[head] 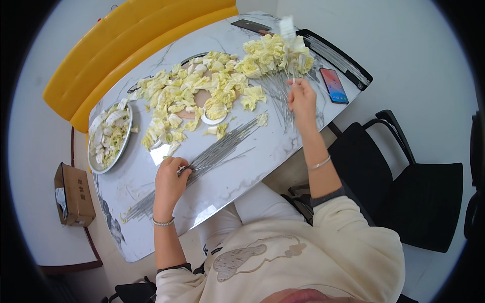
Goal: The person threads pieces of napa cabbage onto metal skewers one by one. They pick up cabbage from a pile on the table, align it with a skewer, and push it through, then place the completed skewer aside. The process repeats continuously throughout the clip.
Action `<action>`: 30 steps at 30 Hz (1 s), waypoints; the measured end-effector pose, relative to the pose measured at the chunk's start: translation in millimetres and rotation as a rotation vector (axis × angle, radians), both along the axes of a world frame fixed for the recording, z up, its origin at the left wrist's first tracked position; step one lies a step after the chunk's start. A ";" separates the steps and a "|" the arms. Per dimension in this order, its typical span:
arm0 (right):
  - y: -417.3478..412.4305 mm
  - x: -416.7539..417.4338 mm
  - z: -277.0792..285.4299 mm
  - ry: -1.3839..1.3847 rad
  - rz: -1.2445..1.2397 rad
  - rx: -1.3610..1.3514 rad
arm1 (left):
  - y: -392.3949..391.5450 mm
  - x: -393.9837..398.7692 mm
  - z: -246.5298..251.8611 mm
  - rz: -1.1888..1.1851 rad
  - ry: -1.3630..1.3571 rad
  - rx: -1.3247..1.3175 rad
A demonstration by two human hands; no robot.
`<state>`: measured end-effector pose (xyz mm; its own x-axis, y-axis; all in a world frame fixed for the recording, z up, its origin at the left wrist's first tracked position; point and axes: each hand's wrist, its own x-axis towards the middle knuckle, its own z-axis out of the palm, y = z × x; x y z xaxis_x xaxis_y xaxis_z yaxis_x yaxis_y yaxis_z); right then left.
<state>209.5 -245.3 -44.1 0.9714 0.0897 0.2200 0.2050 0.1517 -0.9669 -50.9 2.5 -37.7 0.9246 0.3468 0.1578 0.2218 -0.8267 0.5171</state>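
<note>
My left hand [172, 180] rests on a bundle of thin metal skewers [216, 151], fingers and thumb pinching some of them. At the right, my right hand [302, 98] holds a thin skewer whose far end bears a blurred piece of white cabbage [288, 28]. Beyond that hand lie skewers loaded with yellow cabbage leaves [265, 51], their bare ends pointing towards me. Loose cabbage pieces [163, 89] spread over the middle of the table, partly covering a round board [202, 98]. At the left stands a metal bowl [129, 130] of cut cabbage.
The marble-patterned table [227, 189] also holds a cleaver [251, 25], a phone [334, 85] and a long black tray [337, 49] with skewers at the right edge. A yellow sofa [132, 34] stands behind, black chairs [420, 197] at the right, a cardboard box [77, 197] at the left.
</note>
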 end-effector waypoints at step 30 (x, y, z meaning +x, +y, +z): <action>83.9 -155.2 -10.8 -0.159 0.461 -0.075 | -6.0 14.0 11.5 0.050 -0.195 -0.575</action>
